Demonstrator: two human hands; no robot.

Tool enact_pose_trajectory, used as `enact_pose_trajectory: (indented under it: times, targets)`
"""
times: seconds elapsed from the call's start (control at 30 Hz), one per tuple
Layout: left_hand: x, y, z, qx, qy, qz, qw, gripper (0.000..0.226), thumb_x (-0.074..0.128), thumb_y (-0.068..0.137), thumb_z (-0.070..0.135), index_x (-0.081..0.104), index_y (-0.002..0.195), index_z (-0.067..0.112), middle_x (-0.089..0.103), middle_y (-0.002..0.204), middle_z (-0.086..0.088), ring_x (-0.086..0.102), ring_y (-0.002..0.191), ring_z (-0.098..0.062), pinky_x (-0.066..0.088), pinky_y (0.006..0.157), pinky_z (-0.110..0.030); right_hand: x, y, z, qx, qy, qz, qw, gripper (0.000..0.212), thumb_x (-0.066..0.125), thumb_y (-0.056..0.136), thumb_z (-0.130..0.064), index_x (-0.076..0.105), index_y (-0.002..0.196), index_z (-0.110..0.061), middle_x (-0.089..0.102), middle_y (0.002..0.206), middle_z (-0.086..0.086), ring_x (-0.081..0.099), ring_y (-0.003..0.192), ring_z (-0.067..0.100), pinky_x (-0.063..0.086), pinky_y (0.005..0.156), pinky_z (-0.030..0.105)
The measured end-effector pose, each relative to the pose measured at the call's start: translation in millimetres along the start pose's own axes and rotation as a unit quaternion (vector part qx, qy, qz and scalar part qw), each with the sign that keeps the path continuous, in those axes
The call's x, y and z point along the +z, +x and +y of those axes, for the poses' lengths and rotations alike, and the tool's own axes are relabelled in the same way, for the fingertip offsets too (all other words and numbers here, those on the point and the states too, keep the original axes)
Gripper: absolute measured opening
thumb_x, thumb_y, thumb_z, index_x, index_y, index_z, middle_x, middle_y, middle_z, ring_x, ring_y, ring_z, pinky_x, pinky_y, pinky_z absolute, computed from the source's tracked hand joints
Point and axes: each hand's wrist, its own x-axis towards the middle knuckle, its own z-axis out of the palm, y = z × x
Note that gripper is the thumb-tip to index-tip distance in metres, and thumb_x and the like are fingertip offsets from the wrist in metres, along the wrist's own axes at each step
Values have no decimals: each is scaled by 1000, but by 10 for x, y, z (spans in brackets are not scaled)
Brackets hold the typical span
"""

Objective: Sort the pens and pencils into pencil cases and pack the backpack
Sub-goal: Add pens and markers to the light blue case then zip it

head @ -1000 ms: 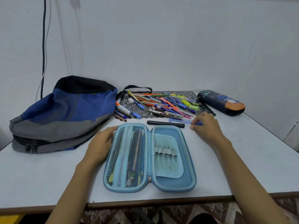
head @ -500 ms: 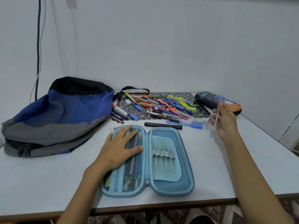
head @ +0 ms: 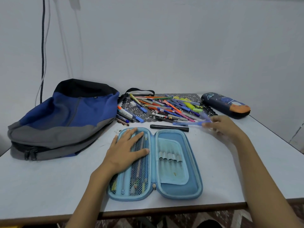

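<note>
A light-blue pencil case (head: pixel 181 190) lies open on the white table. My left hand (head: pixel 126 150) rests flat with straight fingers on its mesh pocket side, which holds a few pens. My right hand (head: pixel 227 127), blurred by motion, hovers beyond the case's far right corner and pinches a blue pen (head: pixel 205 116) at its fingertips. Another blue pen (head: pixel 185 123) lies on the table just left of it. Several loose pens and pencils (head: pixel 164 107) are piled on a dark lace mat (head: pixel 139 111). A black marker (head: pixel 169 126) lies just behind the open case.
A blue, grey and black backpack (head: pixel 65 116) lies on its side at the left. At the back right, near the table's edge, sits a dark zipped pencil case (head: pixel 225 105) with an orange end. Cables hang down the wall behind the backpack.
My left hand slid from the case's left edge onto the mesh pocket. My right hand lifted a blue pen from beside the pile, raised it, and has come back down and left with it.
</note>
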Motion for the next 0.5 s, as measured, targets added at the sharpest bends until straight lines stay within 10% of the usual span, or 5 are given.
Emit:
enact_pose_trajectory:
  times: [0.17,0.5]
  targets:
    - [8,4,-12,5,2,3,1000,101,23,58,87,26,149,43,8,160,19,5,147,-3,-5,121,-40,-21,57,-216,-58,308,25,949,19,51,99,-27,60,98,-11,70,81,1,62,66,13,48,54,25]
    - [-4,-15,6,2,2,2,1000,101,23,58,86,25,149,43,7,160,19,3,147,-2,-6,120,-39,70,232,-394,-23,673,74,735,32,40,102,-35,53,92,-7,69,84,12,73,78,24,61,70,38]
